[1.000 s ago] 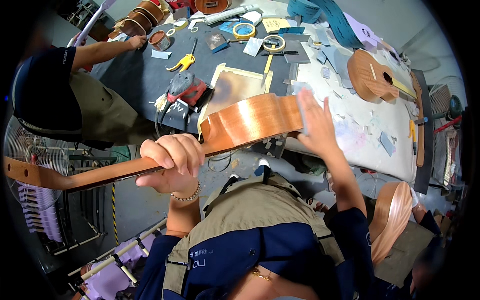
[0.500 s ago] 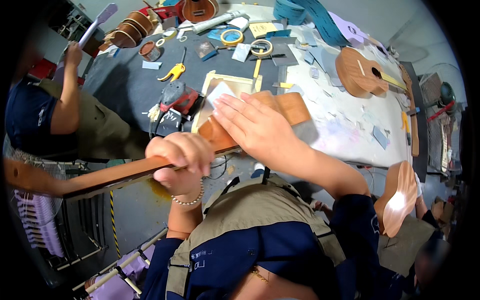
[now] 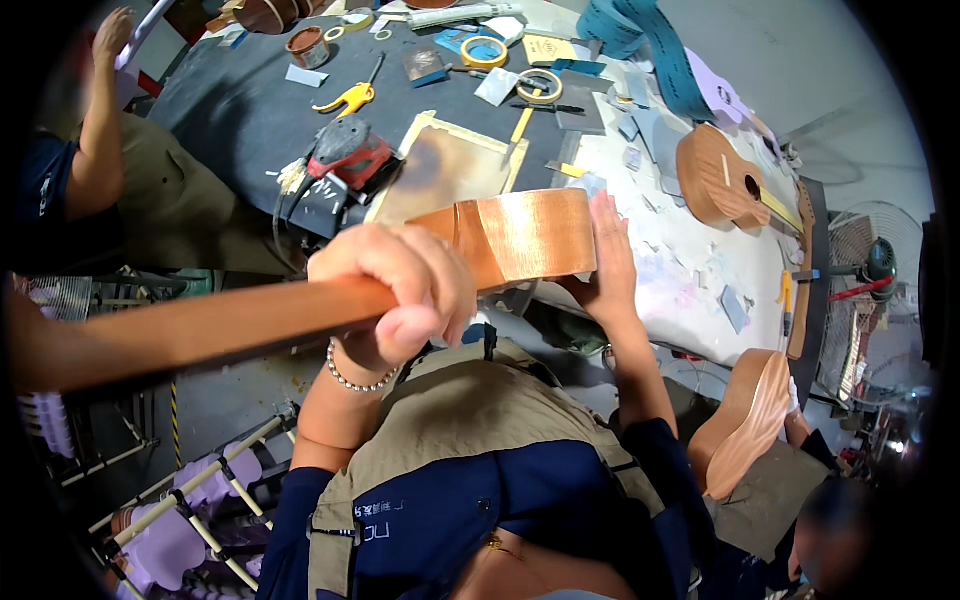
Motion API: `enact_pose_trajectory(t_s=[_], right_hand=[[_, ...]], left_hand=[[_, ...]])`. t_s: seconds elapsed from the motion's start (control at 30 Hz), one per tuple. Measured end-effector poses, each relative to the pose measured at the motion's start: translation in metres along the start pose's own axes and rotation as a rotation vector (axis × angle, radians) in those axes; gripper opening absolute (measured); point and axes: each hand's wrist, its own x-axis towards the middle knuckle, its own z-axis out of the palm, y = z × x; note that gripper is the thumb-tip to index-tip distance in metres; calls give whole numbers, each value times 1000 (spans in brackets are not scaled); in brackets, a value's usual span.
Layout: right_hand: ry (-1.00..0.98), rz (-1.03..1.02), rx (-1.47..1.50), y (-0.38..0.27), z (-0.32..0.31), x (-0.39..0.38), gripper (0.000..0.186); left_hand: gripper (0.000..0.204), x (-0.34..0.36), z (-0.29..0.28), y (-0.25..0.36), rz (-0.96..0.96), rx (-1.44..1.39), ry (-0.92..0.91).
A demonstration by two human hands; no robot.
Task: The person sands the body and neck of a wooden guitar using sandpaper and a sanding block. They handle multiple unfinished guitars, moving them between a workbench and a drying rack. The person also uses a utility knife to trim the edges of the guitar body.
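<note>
My left hand [image 3: 395, 285] is wrapped round the neck of a brown wooden ukulele [image 3: 535, 235], near where the neck meets the body. The neck runs off to the left rim, and the curved, glossy side of the body faces up. Flat against the body's right-hand end lies my right hand [image 3: 615, 265], its fingers straight and pointing away from me. Its palm is hidden, so I cannot tell whether a sheet is under it. Beyond the ukulele, a tape-edged board [image 3: 440, 165] lies on the table beside a red and grey power sander [image 3: 350, 150].
The dark table [image 3: 240, 110] carries a yellow air gun [image 3: 352, 98], tape rolls [image 3: 484, 52] and blue abrasive strip [image 3: 655, 60]. Another ukulele [image 3: 715, 175] lies on the white covering. People work at left and lower right, one with a wooden instrument body [image 3: 738, 425]. A rack [image 3: 190, 510] stands lower left.
The ukulele has turned from its broad face to its side. My right hand has moved from that face to the body's end; the pale sheet under its fingers no longer shows.
</note>
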Motion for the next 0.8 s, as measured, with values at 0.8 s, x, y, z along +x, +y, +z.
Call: enact_pose_trajectory(t_s=[0.8], right_hand=[[-194,-222,-230,-46,1,24,78]], left_hand=[[19,-99,-95,56,97,-24,397]])
